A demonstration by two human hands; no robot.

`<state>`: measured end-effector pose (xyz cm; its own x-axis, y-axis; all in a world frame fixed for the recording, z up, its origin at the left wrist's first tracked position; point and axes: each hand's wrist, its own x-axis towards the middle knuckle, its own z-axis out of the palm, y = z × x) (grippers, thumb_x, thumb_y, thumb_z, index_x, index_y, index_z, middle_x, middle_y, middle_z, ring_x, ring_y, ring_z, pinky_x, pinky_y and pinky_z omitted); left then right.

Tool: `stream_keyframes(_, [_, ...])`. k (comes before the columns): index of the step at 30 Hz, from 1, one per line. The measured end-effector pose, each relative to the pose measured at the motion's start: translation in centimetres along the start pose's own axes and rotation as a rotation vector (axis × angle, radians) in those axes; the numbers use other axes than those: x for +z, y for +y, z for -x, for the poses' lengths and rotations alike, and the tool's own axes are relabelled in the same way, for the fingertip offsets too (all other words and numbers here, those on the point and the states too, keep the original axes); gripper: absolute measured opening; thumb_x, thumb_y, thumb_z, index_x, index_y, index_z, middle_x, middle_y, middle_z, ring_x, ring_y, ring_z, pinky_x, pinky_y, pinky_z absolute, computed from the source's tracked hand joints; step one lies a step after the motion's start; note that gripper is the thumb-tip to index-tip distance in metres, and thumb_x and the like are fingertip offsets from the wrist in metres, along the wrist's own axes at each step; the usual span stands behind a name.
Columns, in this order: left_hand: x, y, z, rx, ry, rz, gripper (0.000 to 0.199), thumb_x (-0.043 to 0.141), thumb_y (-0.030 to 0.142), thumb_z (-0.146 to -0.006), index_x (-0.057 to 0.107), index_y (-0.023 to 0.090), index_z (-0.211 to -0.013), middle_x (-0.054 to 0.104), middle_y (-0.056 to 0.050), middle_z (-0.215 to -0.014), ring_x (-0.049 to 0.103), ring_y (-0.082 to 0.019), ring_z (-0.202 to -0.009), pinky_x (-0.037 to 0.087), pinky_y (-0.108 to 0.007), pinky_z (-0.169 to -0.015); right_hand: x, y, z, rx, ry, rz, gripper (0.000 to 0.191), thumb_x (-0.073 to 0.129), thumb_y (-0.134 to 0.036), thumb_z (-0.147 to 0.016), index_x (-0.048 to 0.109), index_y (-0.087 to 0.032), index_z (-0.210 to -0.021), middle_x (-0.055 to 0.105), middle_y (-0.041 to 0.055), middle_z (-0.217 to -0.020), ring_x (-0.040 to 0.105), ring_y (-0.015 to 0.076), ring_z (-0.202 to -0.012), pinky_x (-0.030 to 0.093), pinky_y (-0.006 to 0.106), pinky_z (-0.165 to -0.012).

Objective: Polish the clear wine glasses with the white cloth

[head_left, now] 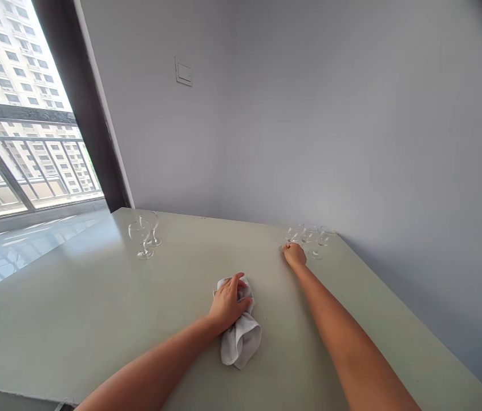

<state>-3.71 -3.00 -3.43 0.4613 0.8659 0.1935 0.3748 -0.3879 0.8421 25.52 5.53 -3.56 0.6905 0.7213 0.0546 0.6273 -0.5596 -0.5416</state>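
A crumpled pale grey cloth lies on the table in the middle of the view. My left hand presses down on it, fingers curled over its upper part. Farther off on the right, my right hand is closed at the stem of a clear stemmed glass, whose foot shows just left of my fingers. Close beside it stand two more upright glasses, a rear stemmed glass and a right-hand stemmed glass. My hand hides part of the held glass's stem.
Two clear stemmed glasses stand close together at the table's far left. The pale green table meets grey walls at the back and right. A window with a railing lies beyond its left edge.
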Motion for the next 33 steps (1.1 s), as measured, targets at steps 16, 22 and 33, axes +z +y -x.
stream_keyframes(16, [-3.2, -2.1, -3.3, -0.239, 0.673, 0.606, 0.027, 0.051, 0.026, -0.074, 0.044, 0.022, -0.099, 0.052, -0.001, -0.091, 0.048, -0.01, -0.077, 0.04, -0.023, -0.069, -0.9, -3.4, 14.0, -0.442, -0.205, -0.036, 0.039, 0.038, -0.051, -0.08, 0.059, -0.02, -0.068, 0.061, 0.0036, -0.064, 0.056, 0.016, -0.061, 0.035, 0.025, -0.057])
stream_keyframes(22, [-8.9, -3.8, -4.2, -0.353, 1.069, 0.418, 0.039, 0.052, 0.033, -0.075, 0.036, 0.025, -0.11, 0.041, -0.005, -0.116, 0.048, -0.012, -0.09, 0.041, -0.025, -0.075, -1.2, -4.2, 17.7, -0.6, -0.445, 0.371, 0.041, 0.048, -0.056, -0.071, 0.057, -0.02, -0.055, 0.061, 0.0069, -0.064, 0.056, 0.0207, -0.061, 0.031, 0.027, -0.054])
stream_keyframes(33, [-19.2, -9.3, -6.1, -0.505, 1.041, 0.132, 0.081, 0.06, 0.03, -0.069, 0.009, 0.022, -0.131, 0.044, -0.014, -0.123, 0.051, -0.023, -0.101, 0.039, -0.037, -0.082, -1.5, -2.7, 16.7, -0.356, -0.848, -0.609, 0.029, 0.057, -0.044, -0.068, 0.056, -0.015, -0.067, 0.056, -0.0017, -0.059, 0.048, 0.0122, -0.054, 0.035, 0.023, -0.052])
